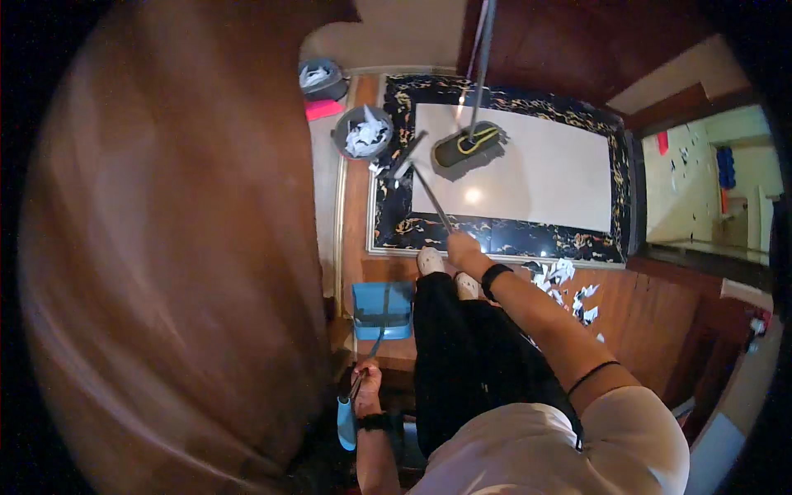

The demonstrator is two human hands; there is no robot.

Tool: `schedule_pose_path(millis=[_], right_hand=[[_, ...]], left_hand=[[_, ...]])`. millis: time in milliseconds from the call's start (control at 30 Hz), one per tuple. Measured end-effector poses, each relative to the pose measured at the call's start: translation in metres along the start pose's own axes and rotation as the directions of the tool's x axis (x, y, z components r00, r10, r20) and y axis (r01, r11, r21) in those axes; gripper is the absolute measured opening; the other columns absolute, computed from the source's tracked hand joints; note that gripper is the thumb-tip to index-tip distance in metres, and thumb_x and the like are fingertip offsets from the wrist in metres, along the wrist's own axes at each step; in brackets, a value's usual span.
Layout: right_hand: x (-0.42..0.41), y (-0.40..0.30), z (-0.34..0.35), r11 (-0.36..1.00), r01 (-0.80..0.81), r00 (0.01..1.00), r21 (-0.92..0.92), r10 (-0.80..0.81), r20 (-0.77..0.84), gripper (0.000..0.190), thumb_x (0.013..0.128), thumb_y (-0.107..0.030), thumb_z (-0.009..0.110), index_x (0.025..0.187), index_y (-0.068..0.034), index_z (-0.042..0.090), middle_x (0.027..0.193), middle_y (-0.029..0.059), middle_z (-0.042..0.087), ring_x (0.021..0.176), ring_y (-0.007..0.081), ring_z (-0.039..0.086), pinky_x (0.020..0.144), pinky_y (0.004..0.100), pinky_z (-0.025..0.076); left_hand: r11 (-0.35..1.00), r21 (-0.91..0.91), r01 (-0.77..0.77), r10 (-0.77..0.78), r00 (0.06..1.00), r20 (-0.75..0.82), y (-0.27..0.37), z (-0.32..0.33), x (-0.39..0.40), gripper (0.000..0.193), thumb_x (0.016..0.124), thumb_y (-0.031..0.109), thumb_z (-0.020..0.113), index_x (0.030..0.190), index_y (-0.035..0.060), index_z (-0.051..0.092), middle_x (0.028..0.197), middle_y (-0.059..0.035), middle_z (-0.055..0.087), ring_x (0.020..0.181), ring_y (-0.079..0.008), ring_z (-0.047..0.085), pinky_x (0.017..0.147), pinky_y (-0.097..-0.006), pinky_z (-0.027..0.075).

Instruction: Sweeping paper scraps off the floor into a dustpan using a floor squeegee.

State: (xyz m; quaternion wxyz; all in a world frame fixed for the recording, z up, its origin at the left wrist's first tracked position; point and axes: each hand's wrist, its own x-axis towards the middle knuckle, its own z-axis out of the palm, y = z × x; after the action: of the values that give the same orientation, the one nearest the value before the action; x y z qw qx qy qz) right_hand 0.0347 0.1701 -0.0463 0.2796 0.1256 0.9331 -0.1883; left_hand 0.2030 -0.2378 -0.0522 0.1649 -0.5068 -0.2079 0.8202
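My left hand (368, 378) is closed around the handle of a blue long-handled dustpan (365, 332), whose pan rests on the wood floor left of my legs. In my right hand (465, 250) is the stick of a broom (434, 201). The broom's head points away from me, over the dark patterned border of the floor. Close beside that head stands a grey bin (342, 148) filled with torn white paper (365, 133). A few paper scraps (376, 167) lie between the bin and the broom head.
A flat mop (467, 150) stands on the pale tile panel (563, 167). Torn paper pieces (560, 275) are scattered on the wood floor to the right. A second bin (325, 83) and a pink object (323, 109) sit at the far left. Brown draped material (173, 235) fills the left side.
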Motion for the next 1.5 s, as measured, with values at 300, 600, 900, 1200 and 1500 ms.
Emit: schedule_pose_path(millis=[300,600,900,1200,1500], right_hand=[[-0.162,0.074,-0.09,0.994,-0.012,0.996,0.108,0.002,0.093,0.022,0.069,-0.013,0.057,0.086,0.001,0.063,0.082,0.0232,0.062,0.078,0.035,0.064,0.065,0.0429,0.052],[-0.165,0.018,-0.11,0.983,-0.04,0.997,0.181,0.026,0.078,0.022,0.067,-0.014,0.059,0.082,0.001,0.064,0.087,0.0223,0.063,0.084,0.0369,0.062,0.071,0.0439,0.049],[0.029,-0.051,-0.008,0.913,0.077,0.989,0.4,-0.018,-0.148,0.02,0.067,-0.017,0.057,0.076,-0.001,0.065,0.073,0.0212,0.062,0.071,0.0359,0.063,0.065,0.0441,0.05],[0.015,-0.02,0.057,0.904,0.049,0.974,0.425,0.051,-0.222,0.025,0.07,-0.016,0.054,0.088,-0.001,0.064,0.077,0.0213,0.062,0.071,0.0382,0.061,0.065,0.0443,0.05],[-0.152,-0.017,0.067,0.749,-0.282,0.956,0.599,0.27,0.112,0.028,0.076,-0.023,0.052,0.096,-0.005,0.06,0.083,0.02,0.062,0.082,0.0381,0.06,0.074,0.0454,0.047]], left_hand=[[0.983,-0.183,0.026,-0.027,1.0,-0.006,0.019,0.002,-0.006,0.004,0.071,0.013,0.048,0.071,0.0101,0.046,0.062,-0.0045,0.046,0.061,-0.0197,0.048,0.065,-0.0374,0.04],[0.982,-0.179,0.059,-0.061,0.998,-0.006,0.086,0.01,-0.003,0.007,0.079,0.015,0.046,0.078,0.0086,0.048,0.068,-0.0031,0.048,0.063,-0.0188,0.048,0.07,-0.0386,0.038],[0.97,-0.224,0.099,-0.157,0.953,-0.258,-0.012,0.109,-0.011,0.016,0.076,0.0,0.045,0.064,0.0103,0.042,0.058,-0.0023,0.04,0.056,-0.0153,0.045,0.064,-0.035,0.039],[0.998,0.044,0.046,-0.031,0.959,-0.283,0.039,0.117,0.036,0.029,0.09,0.017,0.031,0.068,0.0074,0.047,0.063,-0.0043,0.046,0.063,-0.0182,0.048,0.069,-0.0391,0.042],[0.9,0.435,0.005,0.094,0.974,-0.206,0.041,0.171,0.058,0.016,0.078,-0.005,0.043,0.066,0.0047,0.048,0.06,-0.0036,0.043,0.063,-0.0138,0.049,0.062,-0.0295,0.044]])
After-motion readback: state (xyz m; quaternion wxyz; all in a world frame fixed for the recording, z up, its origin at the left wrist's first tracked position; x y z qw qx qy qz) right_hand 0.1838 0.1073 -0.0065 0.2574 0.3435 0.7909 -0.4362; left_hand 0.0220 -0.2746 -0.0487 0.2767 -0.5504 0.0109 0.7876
